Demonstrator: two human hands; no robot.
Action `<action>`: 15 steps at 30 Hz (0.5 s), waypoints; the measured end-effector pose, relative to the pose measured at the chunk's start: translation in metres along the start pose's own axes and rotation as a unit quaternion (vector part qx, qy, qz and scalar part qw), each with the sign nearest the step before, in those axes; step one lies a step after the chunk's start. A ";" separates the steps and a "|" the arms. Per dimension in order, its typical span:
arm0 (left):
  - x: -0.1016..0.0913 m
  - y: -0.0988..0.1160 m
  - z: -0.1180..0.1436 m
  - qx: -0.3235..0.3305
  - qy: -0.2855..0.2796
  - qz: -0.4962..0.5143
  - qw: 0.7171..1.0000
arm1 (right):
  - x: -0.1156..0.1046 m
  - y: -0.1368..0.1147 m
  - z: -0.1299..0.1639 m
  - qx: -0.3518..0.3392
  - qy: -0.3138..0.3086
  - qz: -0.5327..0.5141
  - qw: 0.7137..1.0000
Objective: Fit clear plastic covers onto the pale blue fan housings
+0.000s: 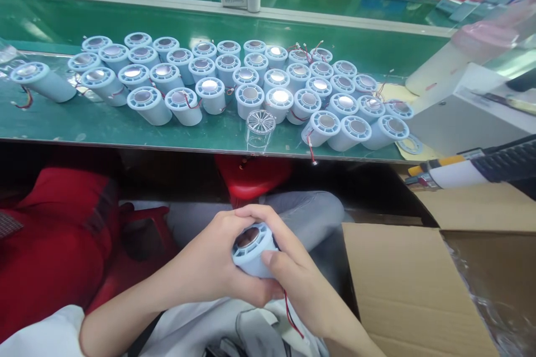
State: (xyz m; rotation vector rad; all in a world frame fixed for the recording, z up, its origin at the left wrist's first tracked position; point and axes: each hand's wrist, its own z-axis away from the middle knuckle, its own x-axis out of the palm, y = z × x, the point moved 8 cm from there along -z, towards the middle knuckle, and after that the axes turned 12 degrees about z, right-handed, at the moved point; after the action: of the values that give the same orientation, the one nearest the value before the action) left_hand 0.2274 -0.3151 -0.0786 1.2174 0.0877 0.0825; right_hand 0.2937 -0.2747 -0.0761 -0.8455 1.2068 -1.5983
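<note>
Clearly, in the head view, both hands close around one pale blue cylinder (250, 251), which is held low above the lap, well below the near edge of the green table (62, 117). The left hand (213, 268) wraps it from the side with curled fingers, and the right hand (293, 279) presses its thumb on the body while its fingers curve over the top rim. I judge that the thin red wire (291, 315) hanging from the bottom of the cylinder can catch on the right wrist or on the white cloth (201, 329) and be pulled loose. The grip is also over the lap and not over the table, so a slip would likely drop the piece to the floor or into the open cardboard box (402, 284) to the right of it. A finger on the shiny face could leave a mark. The cylinder looks short and round, with a ribbed, toothed collar and a reflecting metal disc in the middle. On the table, many similar cylinders (251, 81) stand close together, and a clear ribbed lens (260, 122) sits near its front edge.
</note>
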 end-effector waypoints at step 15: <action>0.001 -0.004 0.003 -0.010 -0.001 0.009 1.000 | 0.002 0.002 0.004 0.010 0.006 0.003 1.000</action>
State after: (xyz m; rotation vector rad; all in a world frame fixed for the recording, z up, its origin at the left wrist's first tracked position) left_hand 0.2289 -0.3190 -0.0814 1.1987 0.0748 0.0978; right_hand 0.2968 -0.2776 -0.0769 -0.8195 1.1995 -1.6094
